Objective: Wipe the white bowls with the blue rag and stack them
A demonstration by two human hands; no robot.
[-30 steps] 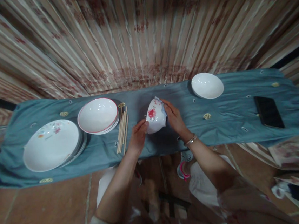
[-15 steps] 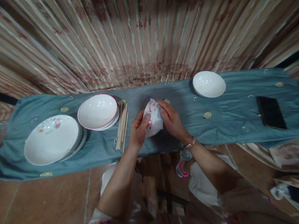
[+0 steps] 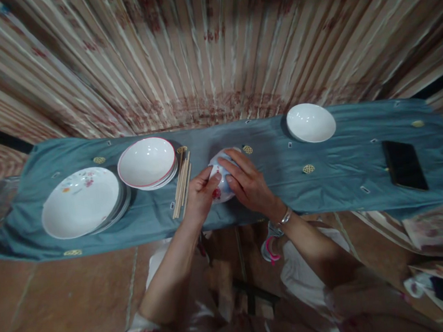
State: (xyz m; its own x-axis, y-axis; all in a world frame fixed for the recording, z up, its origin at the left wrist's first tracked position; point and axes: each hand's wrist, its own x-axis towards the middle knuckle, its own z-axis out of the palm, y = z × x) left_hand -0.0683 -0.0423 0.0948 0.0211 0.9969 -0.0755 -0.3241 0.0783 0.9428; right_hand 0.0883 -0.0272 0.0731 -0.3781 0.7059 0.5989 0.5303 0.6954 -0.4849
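Observation:
Between my hands, just over the table, is a small white bowl (image 3: 219,193) with red markings on its outer side. My left hand (image 3: 201,191) grips its left edge, the thumb lying on the near surface. On the right side, my right hand (image 3: 248,181) lies curled over the bowl and presses something pale blue, which looks like a thin cloth (image 3: 225,178), against it. Much of that cloth is hidden under the fingers. Several wooden chopsticks (image 3: 182,185) lie just left of my left hand.
A stack of white bowls with a red rim (image 3: 146,164) and a stack of larger flowered plates (image 3: 80,203) stand on the left. A white bowl (image 3: 311,122) sits at the back right, and a black phone-like slab (image 3: 405,165) lies further right on the teal tablecloth (image 3: 347,174).
My right hand has moved from the bowl's right edge onto its surface, fingers now spread across it. The bowl has turned in my left hand. The stacks and chopsticks stay in place.

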